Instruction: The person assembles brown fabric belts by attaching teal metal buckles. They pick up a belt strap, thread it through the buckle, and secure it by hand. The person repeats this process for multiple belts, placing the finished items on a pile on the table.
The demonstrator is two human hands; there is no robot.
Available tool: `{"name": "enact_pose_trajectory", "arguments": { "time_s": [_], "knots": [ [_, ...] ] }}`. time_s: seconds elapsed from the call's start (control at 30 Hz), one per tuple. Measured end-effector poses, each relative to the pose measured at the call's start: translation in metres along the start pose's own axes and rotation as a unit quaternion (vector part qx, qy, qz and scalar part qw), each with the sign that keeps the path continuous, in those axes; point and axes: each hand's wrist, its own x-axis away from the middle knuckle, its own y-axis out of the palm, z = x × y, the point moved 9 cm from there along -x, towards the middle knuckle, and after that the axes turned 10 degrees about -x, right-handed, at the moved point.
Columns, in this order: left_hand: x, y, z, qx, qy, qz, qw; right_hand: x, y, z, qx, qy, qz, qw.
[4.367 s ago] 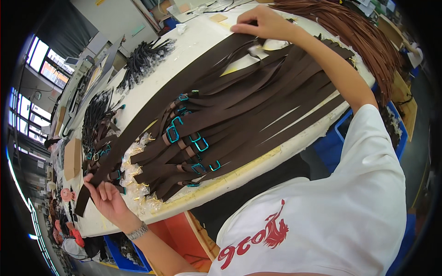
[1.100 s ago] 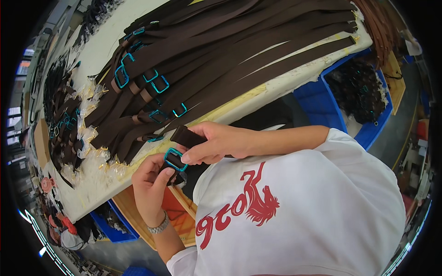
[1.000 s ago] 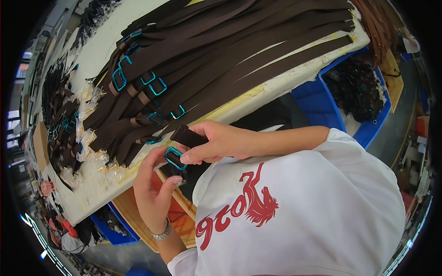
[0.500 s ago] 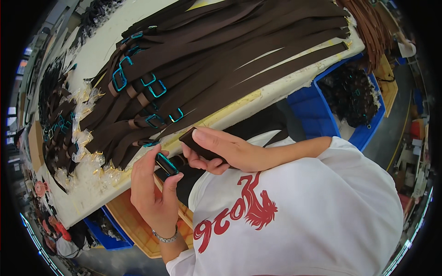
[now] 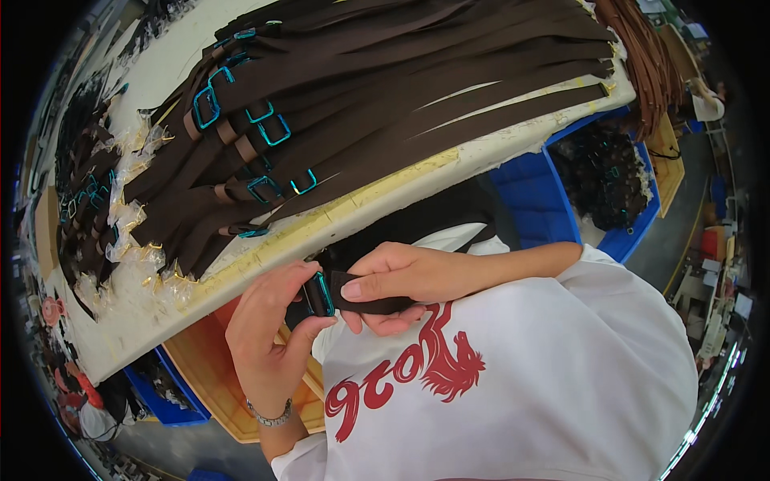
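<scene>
My left hand [image 5: 266, 325], with a metal-banded watch on its wrist, grips a rectangular buckle [image 5: 322, 294] between fingers and thumb. The buckle is dark with shiny turquoise edges. In my right hand [image 5: 409, 276] a dark brown strap [image 5: 377, 305] is pinched under the thumb, its end pointing left. That end lies right against the buckle; whether it passes through the opening cannot be made out. Both hands are in front of my white shirt, just off the table's near edge.
Many brown straps [image 5: 417, 88] with turquoise-edged buckles [image 5: 206, 107] lie across the white table [image 5: 337, 223]. Clear plastic wrapping [image 5: 132, 212] bunches at its left. Below stand a yellow crate [image 5: 228, 393] and a blue bin [image 5: 521, 196] with dark buckled pieces [image 5: 609, 172].
My hands have come closer together, bringing the strap end up to the buckle. The buckle has turned more upright, and the view has shifted slightly.
</scene>
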Motion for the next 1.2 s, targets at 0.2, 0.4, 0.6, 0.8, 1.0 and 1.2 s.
{"name": "enact_pose_trajectory", "arguments": {
  "time_s": [0.2, 0.4, 0.6, 0.8, 1.0, 1.2],
  "knots": [
    [0.009, 0.009, -0.005, 0.079, -0.045, -0.051, 0.995, 0.0, 0.003, 0.007, 0.067, -0.001, -0.018, 0.998],
    [0.031, 0.035, -0.011, 0.119, -0.056, -0.099, 0.986, 0.008, 0.002, 0.024, 0.131, 0.062, -0.023, 0.989],
    [0.047, 0.036, -0.024, 0.126, -0.123, -0.044, 0.983, 0.001, -0.003, 0.029, 0.051, 0.099, 0.006, 0.994],
    [0.05, 0.041, -0.024, 0.13, -0.14, -0.046, 0.981, -0.001, -0.013, 0.03, 0.099, 0.094, 0.015, 0.99],
    [0.054, 0.045, -0.035, 0.201, -0.202, -0.087, 0.955, -0.004, -0.009, 0.027, 0.1, 0.097, 0.009, 0.99],
    [0.056, 0.047, -0.033, 0.161, -0.165, -0.083, 0.97, -0.003, -0.012, 0.032, 0.12, 0.092, -0.004, 0.989]
  ]
}}
